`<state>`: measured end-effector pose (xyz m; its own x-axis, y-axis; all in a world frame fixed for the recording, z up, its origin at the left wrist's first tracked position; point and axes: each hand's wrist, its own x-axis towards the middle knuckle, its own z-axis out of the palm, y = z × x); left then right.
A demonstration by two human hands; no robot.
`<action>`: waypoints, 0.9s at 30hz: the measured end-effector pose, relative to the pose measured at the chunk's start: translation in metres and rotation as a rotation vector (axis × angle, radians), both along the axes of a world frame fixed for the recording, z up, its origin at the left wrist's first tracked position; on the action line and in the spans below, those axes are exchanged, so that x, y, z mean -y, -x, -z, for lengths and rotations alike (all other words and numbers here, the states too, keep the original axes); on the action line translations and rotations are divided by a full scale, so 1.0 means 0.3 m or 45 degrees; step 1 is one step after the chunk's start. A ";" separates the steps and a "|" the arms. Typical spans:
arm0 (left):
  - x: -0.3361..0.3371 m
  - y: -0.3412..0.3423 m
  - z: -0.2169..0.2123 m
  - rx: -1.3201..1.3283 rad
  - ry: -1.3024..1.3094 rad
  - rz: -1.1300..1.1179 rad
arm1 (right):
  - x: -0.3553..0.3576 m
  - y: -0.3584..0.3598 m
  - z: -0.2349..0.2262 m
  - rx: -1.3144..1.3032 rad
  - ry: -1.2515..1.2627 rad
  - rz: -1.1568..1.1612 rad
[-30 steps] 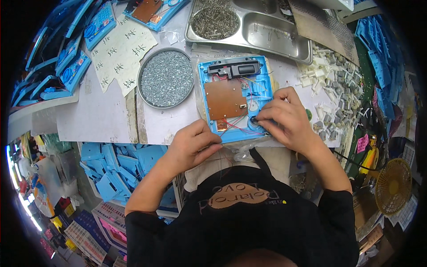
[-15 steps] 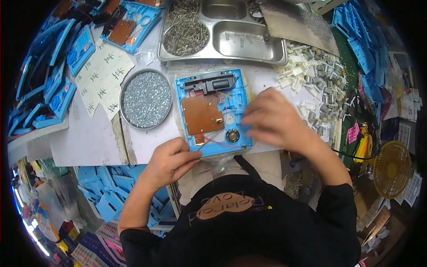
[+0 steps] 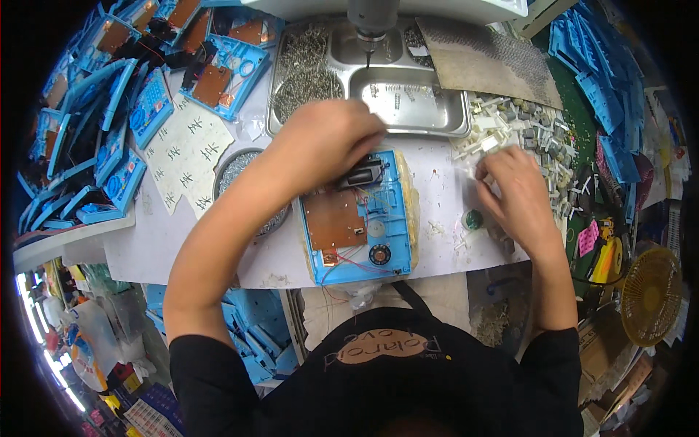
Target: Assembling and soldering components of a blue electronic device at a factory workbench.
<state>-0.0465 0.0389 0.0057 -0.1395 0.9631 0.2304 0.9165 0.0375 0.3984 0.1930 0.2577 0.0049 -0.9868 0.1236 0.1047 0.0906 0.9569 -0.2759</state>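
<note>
An opened blue plastic casing point(image 3: 397, 237) lies in front of me, with a brown circuit board point(image 3: 335, 222), thin red wires and a round speaker point(image 3: 379, 253) inside. My left hand point(image 3: 324, 138) reaches over its far end, partly covering a black part point(image 3: 362, 173). The left fingers are closed in a pinch, and what they hold, if anything, is hidden. To the right, my right hand point(image 3: 518, 197) is at the near edge of a heap of white plastic parts point(image 3: 495, 135). Its thumb and forefinger are apart, with nothing clearly visible between them.
Behind the casing stands a metal compartment tray point(image 3: 455, 120) of small metal parts, under a hanging electric screwdriver point(image 3: 370, 33). A round dish point(image 3: 237, 171) of metal pieces is partly behind my left arm. Blue casings point(image 3: 109, 156) pile up at left. A green round item point(image 3: 472, 219) lies near my right hand.
My left hand has left the casing's near left corner and moved up over its far end. My right hand has moved right from the casing to the white parts. The whole view has shifted, revealing the screwdriver.
</note>
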 end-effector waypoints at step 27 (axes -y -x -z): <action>-0.284 0.078 0.089 -0.164 0.414 0.047 | 0.087 -0.067 -0.074 -0.310 0.607 -0.118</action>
<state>-0.0700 0.1242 -0.0210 -0.0933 0.9927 -0.0760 0.9615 0.1096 0.2519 0.2131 0.2315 0.0270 -0.9501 0.1267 0.2851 -0.1088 0.7218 -0.6835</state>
